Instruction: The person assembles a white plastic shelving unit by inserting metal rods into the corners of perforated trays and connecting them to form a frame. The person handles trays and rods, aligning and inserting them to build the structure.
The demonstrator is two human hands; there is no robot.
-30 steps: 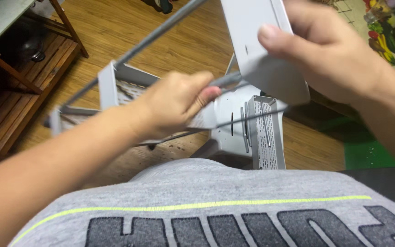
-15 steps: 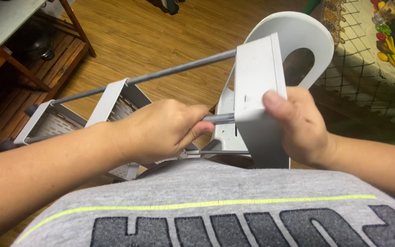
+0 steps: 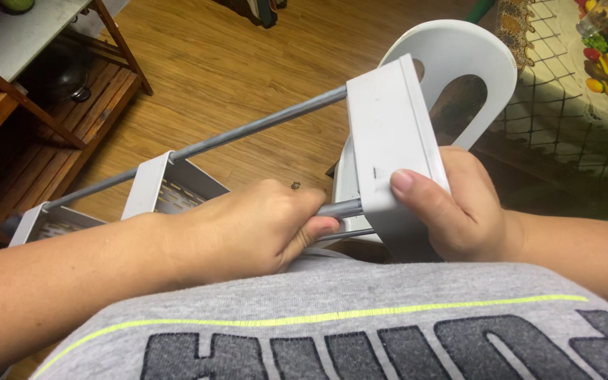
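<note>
We are looking down at a wooden floor (image 3: 248, 63) filling the upper middle of the frame, with a wooden shelf unit (image 3: 29, 119) standing at the upper left. Across the centre, a white shelving rack (image 3: 395, 134) is lying tilted over our lap, its perforated trays (image 3: 170, 193) trailing toward the lower left along a long grey rod (image 3: 262, 127). Our right hand (image 3: 459, 207), right of centre, is gripping the rack's white end panel, thumb pressing its face. Our left hand (image 3: 262, 225), centre frame, is closing around a shorter grey rod (image 3: 343, 208) just beside that panel.
</note>
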